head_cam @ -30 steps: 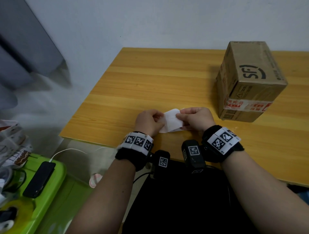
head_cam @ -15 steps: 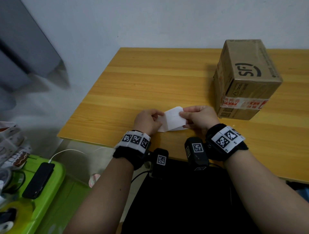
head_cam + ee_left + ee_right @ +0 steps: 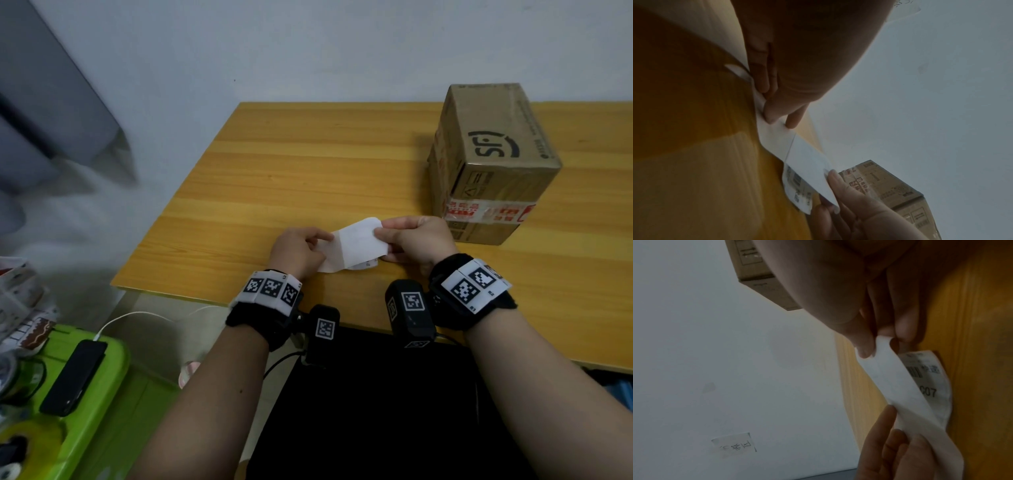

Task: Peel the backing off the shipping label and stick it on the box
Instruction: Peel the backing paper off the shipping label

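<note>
A white shipping label [image 3: 356,245] is stretched between both hands just above the wooden table [image 3: 308,171], near its front edge. My left hand [image 3: 323,240] pinches its left end; my right hand [image 3: 380,231] pinches the right end of the plain white upper layer. The layers are parted. In the wrist views the printed layer [image 3: 927,378], with a barcode, curls below the plain strip [image 3: 807,162] close to the table. The left hand [image 3: 777,120] and right hand [image 3: 877,340] both pinch paper. A brown cardboard box [image 3: 493,164] stands just beyond the right hand.
The table meets a white wall at the back. Off the table's left edge, below, stands a green bin [image 3: 113,394] holding a black phone [image 3: 78,373] on a white cable [image 3: 137,315]. A small paper note [image 3: 733,444] is stuck on the wall.
The hands have drawn apart, the right one moving right toward the box. More of the plain white layer now spans between them, and the layers have parted further.
</note>
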